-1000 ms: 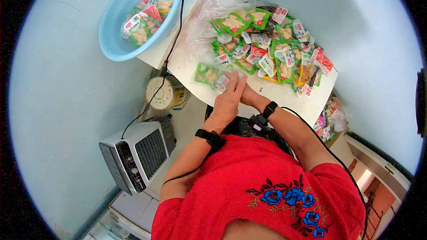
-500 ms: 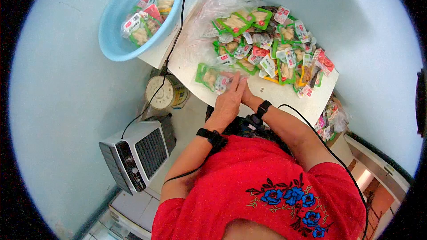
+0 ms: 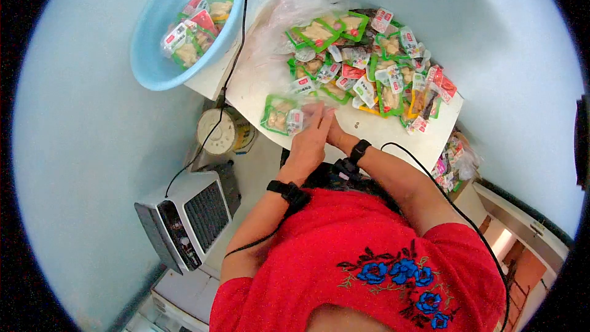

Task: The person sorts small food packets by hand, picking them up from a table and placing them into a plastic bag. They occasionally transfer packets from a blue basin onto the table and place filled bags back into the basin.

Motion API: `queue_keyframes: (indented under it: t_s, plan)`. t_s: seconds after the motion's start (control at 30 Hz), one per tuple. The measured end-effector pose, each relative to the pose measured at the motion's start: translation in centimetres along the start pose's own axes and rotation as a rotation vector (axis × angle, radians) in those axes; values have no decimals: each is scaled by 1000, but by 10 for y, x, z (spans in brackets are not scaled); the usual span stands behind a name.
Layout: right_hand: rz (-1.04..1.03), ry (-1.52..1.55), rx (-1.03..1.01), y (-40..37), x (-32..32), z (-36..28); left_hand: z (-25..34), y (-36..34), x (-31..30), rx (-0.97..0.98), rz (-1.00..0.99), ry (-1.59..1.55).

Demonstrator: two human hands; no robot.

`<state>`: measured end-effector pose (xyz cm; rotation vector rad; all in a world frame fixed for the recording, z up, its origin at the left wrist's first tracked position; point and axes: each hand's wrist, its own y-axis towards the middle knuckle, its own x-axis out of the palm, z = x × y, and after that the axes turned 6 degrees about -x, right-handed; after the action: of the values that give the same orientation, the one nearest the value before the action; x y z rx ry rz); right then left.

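Note:
On the near edge of the white table lies a clear plastic bag [image 3: 309, 109] with a green-edged food packet [image 3: 278, 117] and a white-labelled packet [image 3: 295, 121] in its left part. My left hand [image 3: 311, 139] is at the bag's right end, its fingers straight and pressed together on the plastic. Right beside it, my right hand [image 3: 334, 130] touches the same end, and its fingers are partly hidden behind the left hand. Just beyond my hands spreads a heap of small food packets [image 3: 365, 67], with green, yellow, red and white wrappers.
Thin clear bags [image 3: 301, 0] are piled at the table's back left. A blue basin [image 3: 144, 55] with several packets stands left of them. A black cable [image 3: 230, 67] hangs past it. Below are a lidded bucket [image 3: 216, 135] and a grey air cooler [image 3: 184, 218].
Both hands have shifted slightly left with the bag's end. The packets in the bag now sit farther left and show more plainly. The view has moved a little too.

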<state>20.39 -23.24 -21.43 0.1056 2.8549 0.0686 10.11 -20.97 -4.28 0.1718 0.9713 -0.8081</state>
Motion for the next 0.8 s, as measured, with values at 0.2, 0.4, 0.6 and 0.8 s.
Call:
queue_keyframes:
  t_s: [0.2, 0.4, 0.6, 0.8]
  plan:
    - [-271, 44, 205, 5, -37, -60, -7, 1, 1, -23, 5, 31]
    - [-354, 272, 416, 11, -99, -108, 8, 3, -18, -89, -115, 80]
    - [142, -2, 413, 15, -158, -92, 2, 2, -7, 50, -4, 131]
    - [420, -768, 41, 36, -175, -61, 4, 0, -8, 45, -16, 158]
